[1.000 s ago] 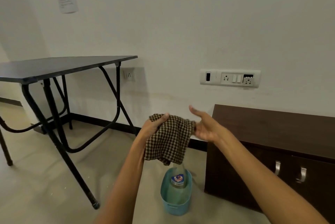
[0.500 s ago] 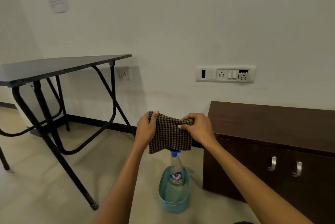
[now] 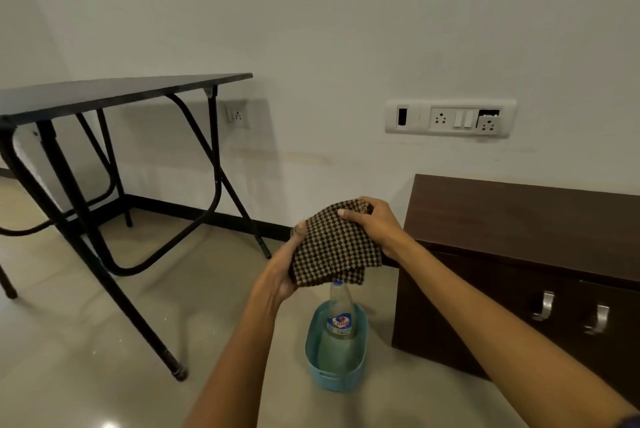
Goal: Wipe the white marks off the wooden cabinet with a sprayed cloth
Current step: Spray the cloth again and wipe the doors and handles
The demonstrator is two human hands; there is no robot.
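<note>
Tub at 6 o'clock holds the bottle. Just above it, both hands grip the cloth: left hand cupped beneath, right hand with fingers curled over the top. Best folded into a firm pad before spraying. Cabinet at 3 o'clock. Table at 10 o'clock, no obstruction.

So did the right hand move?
Yes. The right hand shifted left, away from the cabinet edge, and now grips the top of the cloth above the bottle.
</note>
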